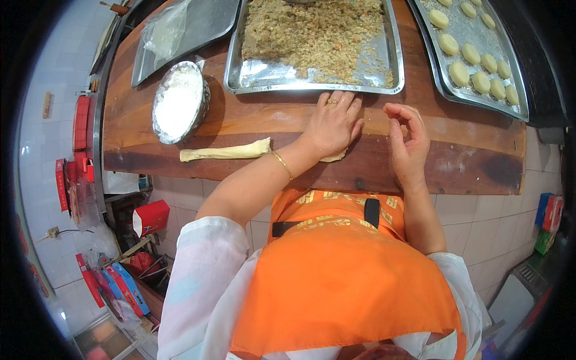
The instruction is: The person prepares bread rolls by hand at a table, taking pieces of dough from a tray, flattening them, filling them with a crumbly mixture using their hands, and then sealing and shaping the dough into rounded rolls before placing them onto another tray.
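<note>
Now, left hand [333, 127] flat, fingers extended, palm over mostly hidden dough piece [336, 158] on worktop [468, 155]; right hand [410, 141] loosely curled, fingers apart from thumb; dough roll [225, 152] near metal bowl [203, 109].

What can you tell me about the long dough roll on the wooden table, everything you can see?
The long dough roll is pale cream, slim and soft-looking, with a mostly smooth surface. Its right end flares slightly and looks ragged; the left end is blunter. It lies lengthwise on the wooden table, near the edge closest to the person. The left hand is off to its right, not on it. The left forearm passes close by the ragged end; whether they touch is unclear.
</note>
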A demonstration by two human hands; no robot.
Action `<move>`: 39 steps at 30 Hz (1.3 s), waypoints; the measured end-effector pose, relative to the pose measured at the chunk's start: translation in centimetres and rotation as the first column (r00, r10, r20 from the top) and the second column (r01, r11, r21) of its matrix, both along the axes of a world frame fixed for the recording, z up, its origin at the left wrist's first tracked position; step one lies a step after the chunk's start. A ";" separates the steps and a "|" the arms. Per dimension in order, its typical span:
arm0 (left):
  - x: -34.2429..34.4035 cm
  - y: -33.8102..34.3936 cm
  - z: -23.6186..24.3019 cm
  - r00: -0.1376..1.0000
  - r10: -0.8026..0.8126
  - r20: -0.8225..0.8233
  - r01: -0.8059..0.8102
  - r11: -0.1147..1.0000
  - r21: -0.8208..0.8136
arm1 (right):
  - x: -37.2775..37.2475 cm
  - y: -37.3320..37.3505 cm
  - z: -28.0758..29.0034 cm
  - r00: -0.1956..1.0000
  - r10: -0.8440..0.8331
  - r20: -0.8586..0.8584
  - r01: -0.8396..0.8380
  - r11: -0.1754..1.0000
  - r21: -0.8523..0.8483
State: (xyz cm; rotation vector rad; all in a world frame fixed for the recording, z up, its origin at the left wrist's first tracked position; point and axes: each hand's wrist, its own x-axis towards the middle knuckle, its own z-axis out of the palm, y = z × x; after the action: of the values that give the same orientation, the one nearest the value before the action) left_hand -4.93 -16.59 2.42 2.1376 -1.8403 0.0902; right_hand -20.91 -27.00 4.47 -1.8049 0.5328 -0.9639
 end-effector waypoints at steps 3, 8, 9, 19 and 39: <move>0.2 -0.6 0.2 0.999 -0.032 -0.010 0.032 0.999 0.013 | 0.6 -0.5 0.5 0.997 0.009 0.074 -0.012 0.999 0.033; 0.6 -0.4 0.1 0.967 -0.126 -0.223 0.127 0.992 -0.012 | -0.4 -0.4 1.7 0.999 0.026 0.025 -0.024 0.998 -0.063; 0.9 -0.5 1.1 0.938 -0.146 -0.314 0.149 0.989 -0.014 | -1.0 -0.3 1.6 1.000 0.011 0.009 -0.011 0.999 -0.040; -0.1 1.7 -0.2 0.979 -0.194 -0.068 0.193 0.981 -0.023 | -0.3 -2.1 2.2 0.997 0.040 -0.065 -0.050 0.986 -0.162; -0.3 2.3 -0.6 0.981 -0.140 -0.135 0.139 0.990 -0.018 | 18.7 -8.2 -0.9 0.695 -0.288 -0.659 -0.445 0.548 -0.708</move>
State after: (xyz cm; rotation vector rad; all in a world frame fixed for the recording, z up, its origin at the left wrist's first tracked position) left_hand -5.23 -14.29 1.78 1.9505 -1.8992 -0.0785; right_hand -2.22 -35.17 3.53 -3.1505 0.4446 -0.3352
